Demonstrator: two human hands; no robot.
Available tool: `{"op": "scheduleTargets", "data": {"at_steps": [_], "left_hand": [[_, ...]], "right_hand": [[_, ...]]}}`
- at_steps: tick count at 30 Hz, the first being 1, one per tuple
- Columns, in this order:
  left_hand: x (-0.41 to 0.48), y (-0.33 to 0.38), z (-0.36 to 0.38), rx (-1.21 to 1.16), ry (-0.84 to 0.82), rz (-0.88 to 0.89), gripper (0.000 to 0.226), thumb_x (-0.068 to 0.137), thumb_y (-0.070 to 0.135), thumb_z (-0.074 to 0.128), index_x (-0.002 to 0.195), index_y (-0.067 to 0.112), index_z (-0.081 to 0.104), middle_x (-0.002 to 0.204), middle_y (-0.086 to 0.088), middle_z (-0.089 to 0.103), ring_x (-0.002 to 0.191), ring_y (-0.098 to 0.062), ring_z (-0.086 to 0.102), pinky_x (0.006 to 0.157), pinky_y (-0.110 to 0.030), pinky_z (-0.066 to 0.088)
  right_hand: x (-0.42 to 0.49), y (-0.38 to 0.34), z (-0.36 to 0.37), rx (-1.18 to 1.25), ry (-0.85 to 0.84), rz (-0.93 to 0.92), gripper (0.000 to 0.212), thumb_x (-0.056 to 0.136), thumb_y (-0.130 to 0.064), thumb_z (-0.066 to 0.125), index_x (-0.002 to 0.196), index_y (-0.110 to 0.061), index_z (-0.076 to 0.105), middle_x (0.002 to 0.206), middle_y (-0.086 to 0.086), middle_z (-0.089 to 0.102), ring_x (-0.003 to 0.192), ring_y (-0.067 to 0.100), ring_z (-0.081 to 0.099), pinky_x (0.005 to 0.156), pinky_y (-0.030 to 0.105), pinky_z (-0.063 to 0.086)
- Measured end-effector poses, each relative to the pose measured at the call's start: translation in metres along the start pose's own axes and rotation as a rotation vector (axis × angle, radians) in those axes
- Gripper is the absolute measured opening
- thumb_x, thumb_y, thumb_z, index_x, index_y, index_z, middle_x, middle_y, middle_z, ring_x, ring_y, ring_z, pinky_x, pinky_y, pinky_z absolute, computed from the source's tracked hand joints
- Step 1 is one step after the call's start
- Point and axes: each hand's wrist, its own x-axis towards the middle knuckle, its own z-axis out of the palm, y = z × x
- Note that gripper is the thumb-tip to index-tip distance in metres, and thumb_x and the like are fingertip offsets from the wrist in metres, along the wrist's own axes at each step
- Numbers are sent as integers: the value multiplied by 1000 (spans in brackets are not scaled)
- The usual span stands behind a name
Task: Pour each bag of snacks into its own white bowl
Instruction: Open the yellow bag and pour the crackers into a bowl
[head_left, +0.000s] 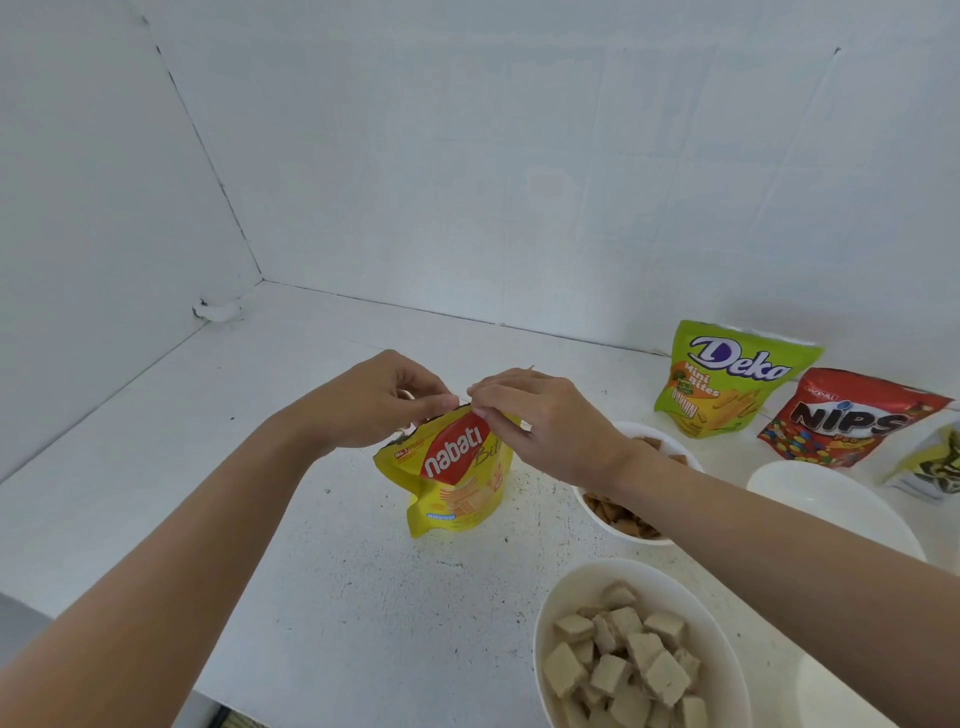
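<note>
I have both hands on the yellow foil snack pouch (452, 483), which stands upright on the white speckled tabletop (260, 467) just left of centre frame. Its long axis runs bottom to top of the picture, with the sealed edge uppermost. That top edge lies directly under my fingertips. The left hand (374, 400) pinches it at the left corner between thumb and curled fingers, and the right hand (535, 421) pinches it just beside, toward the right corner. The two pinches nearly touch, so I judge the coming move to be a pull apart across that edge. I cannot tell whether the seal has already given.

The empty white round bowl (831, 504) sits at the right of the frame, beyond my right forearm, so the right hand is the nearer one for pouring. Two other white bowls are filled. One holds pale square wafers (576, 582), lower right, and one holds small brown pieces (628, 430), partly under my right wrist.

The pouch reads "nabati" in white on red, then "Bit", with the rest covered by my hand. A green pouch (727, 384) at the back right reads "Deka Mini Bites". Beside it, a red pouch (852, 421) reads "NIPS". A silvery pouch (935, 462) at the right edge is unreadable.
</note>
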Motion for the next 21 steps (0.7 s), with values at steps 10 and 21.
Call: {"op": "scheduleTargets", "data": {"at_steps": [10,21], "left_hand": [[4,-2,0,89,20,18,24,99,37,61,96,24,81,87,10,78,85,-13,73,88,-41,60],[6,5,-5,162,-49,64,20,98,29,64,93,18,80,82,8,78,76,-9,74,72,-22,60]], "right_hand": [[4,5,-1,-110,-24,-104,10,95,-9,66,101,-4,72,103,10,75,95,27,70,77,42,60],[13,3,-3,-3,-140,-8,9,99,-14,60,104,-9,64,98,2,68,92,17,60,78,33,53]]}}
